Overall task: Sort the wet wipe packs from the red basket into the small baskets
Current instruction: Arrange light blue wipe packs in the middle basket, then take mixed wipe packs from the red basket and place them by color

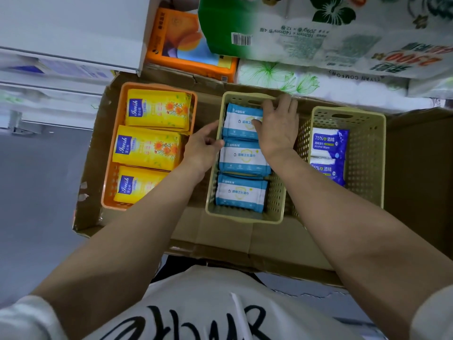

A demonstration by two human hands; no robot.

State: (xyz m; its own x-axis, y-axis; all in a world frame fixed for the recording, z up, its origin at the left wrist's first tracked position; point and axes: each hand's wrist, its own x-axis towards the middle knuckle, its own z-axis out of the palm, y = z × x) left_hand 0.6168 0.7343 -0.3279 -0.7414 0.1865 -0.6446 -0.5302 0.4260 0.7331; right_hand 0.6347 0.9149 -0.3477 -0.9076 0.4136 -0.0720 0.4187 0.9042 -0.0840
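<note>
Three small baskets stand on flattened cardboard. The orange basket on the left holds three yellow wipe packs. The middle beige basket holds three light-blue wipe packs in a row. My right hand lies over the farthest light-blue pack, thumb on its face and fingers at its far edge by the basket's rim. My left hand holds the left wall of the middle basket, fingers curled on its edge. The right beige basket holds two dark-blue alcohol wipe packs. The red basket is out of view.
The cardboard sheet lies under the baskets. Behind them are an orange tissue pack and large paper roll packs. White shelving stands at the left, above a grey floor.
</note>
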